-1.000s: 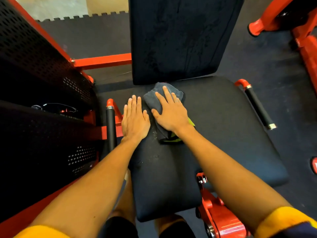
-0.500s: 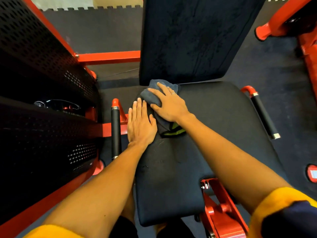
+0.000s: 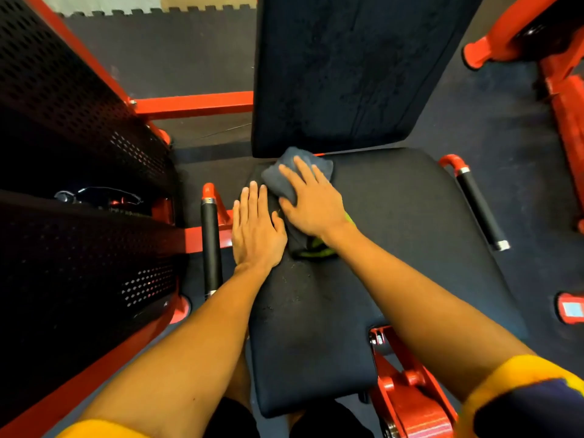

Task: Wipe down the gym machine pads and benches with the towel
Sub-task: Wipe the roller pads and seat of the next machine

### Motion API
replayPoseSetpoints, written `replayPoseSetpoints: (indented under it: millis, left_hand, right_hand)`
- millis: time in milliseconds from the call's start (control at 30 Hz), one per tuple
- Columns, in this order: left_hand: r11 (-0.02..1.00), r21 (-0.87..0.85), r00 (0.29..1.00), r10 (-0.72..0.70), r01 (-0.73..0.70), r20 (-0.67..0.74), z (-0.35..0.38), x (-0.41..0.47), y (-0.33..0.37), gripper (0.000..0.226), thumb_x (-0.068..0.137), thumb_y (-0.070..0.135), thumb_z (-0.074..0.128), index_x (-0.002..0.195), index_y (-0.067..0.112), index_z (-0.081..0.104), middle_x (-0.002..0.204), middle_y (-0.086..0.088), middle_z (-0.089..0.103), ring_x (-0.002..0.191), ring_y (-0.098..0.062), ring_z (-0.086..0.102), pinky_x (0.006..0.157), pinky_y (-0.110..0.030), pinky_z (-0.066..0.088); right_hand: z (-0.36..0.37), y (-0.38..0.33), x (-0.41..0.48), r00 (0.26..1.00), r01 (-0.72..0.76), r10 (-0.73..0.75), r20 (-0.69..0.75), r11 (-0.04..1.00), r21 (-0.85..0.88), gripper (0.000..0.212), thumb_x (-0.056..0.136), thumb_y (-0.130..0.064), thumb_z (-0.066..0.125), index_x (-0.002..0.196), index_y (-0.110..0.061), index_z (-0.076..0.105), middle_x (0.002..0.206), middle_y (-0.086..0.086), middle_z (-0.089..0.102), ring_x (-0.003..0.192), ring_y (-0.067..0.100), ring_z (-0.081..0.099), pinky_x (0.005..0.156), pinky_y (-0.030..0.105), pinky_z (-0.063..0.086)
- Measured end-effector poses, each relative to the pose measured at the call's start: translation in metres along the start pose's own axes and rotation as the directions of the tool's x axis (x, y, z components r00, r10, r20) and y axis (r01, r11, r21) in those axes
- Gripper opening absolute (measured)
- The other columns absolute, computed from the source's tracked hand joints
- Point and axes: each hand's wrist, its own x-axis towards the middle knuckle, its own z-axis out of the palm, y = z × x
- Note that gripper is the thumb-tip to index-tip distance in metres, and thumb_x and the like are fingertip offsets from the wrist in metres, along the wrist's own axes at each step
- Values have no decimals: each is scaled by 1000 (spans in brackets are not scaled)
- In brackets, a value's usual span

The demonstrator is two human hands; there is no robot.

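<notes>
A black seat pad [image 3: 395, 235] of a red gym machine fills the middle, with its dark upright back pad [image 3: 344, 67] behind it. A grey towel [image 3: 286, 178] with a green edge lies at the seat's back left, against the foot of the back pad. My right hand [image 3: 311, 200] presses flat on the towel with fingers spread and straight. My left hand [image 3: 256, 229] rests flat on the seat's left edge, right beside the towel, fingers straight. Small specks dot the pad below my hands.
Black side handles stand at the seat's left [image 3: 210, 241] and right [image 3: 480, 207]. A black perforated weight-stack guard [image 3: 79, 191] with red frame fills the left. Red machine parts sit at the upper right [image 3: 559, 58] and under the seat's front [image 3: 407, 396]. Dark rubber floor surrounds.
My right hand has slid the towel up the seat toward the foot of the back pad. My left hand stays flat on the seat's left edge.
</notes>
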Motion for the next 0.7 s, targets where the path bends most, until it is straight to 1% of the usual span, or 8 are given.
replayPoseSetpoints:
  millis: [67, 133, 300, 367, 500, 567, 633, 700]
  left_hand:
    - [1000, 8, 1000, 6, -6, 0, 1, 1, 1, 66, 100, 33, 32, 160, 8, 25, 169, -10, 19, 157, -23, 14, 129, -41, 8]
    - [1000, 14, 1000, 3, -3, 11, 2, 1, 0, 64, 102, 32, 36, 161, 9, 24, 169, -10, 17, 157, -23, 12, 129, -42, 8]
    - [999, 42, 1000, 4, -5, 16, 3, 3, 0, 63, 104, 32, 37, 162, 11, 21, 170, -8, 14, 158, -22, 10, 129, -41, 7]
    - [999, 35, 1000, 8, -9, 11, 3, 4, -2, 63, 104, 32, 35, 162, 10, 21, 170, -9, 14, 158, -23, 10, 129, -42, 7]
    - [1000, 2, 999, 10, -10, 43, 1, 4, -2, 62, 106, 29, 35, 162, 10, 17, 171, -7, 8, 158, -21, 4, 129, -40, 1]
    - [1000, -12, 999, 19, -19, 41, -2, 1, -2, 60, 108, 29, 34, 162, 11, 16, 171, -6, 7, 158, -21, 3, 129, -39, 0]
    - [999, -27, 999, 31, -30, 43, -4, -5, -4, 59, 108, 31, 33, 162, 12, 18, 171, -6, 9, 158, -22, 4, 129, -40, 0]
    - [998, -51, 998, 40, -37, 53, -4, -10, -7, 58, 109, 32, 33, 162, 13, 18, 171, -5, 9, 158, -22, 3, 129, -41, 1]
  right_hand:
    - [1, 20, -32, 998, 27, -28, -47, 999, -26, 70, 98, -46, 57, 161, -30, 33, 172, 5, 20, 152, 38, 29, 119, 52, 34]
    - [-2, 39, -33, 990, -95, 93, -108, 995, -14, 67, 98, -45, 57, 160, -31, 35, 171, 5, 20, 148, 39, 35, 115, 52, 38]
    - [-8, 18, 17, 917, -367, 374, -136, 927, 70, 75, 100, -42, 51, 165, -28, 17, 172, 11, 13, 153, 43, 22, 123, 55, 23]
    - [2, -2, 9, 924, -337, 343, -171, 939, 67, 75, 99, -42, 53, 165, -30, 20, 172, 11, 14, 153, 43, 22, 123, 53, 23]
    - [19, -5, -55, 986, -106, 109, -126, 994, 31, 71, 97, -45, 58, 161, -33, 30, 173, 7, 13, 155, 38, 21, 125, 50, 23]
    - [16, 8, -80, 989, -88, 88, -121, 996, 12, 72, 95, -45, 60, 160, -39, 30, 173, 3, 14, 153, 35, 29, 120, 50, 32]
    - [8, 24, -84, 963, -220, 227, -148, 974, 62, 72, 96, -47, 61, 160, -43, 29, 172, 0, 15, 144, 38, 40, 108, 51, 44]
    - [1, 27, -74, 906, -365, 389, -168, 918, 155, 73, 96, -44, 61, 160, -37, 26, 172, 0, 14, 142, 39, 42, 104, 53, 48]
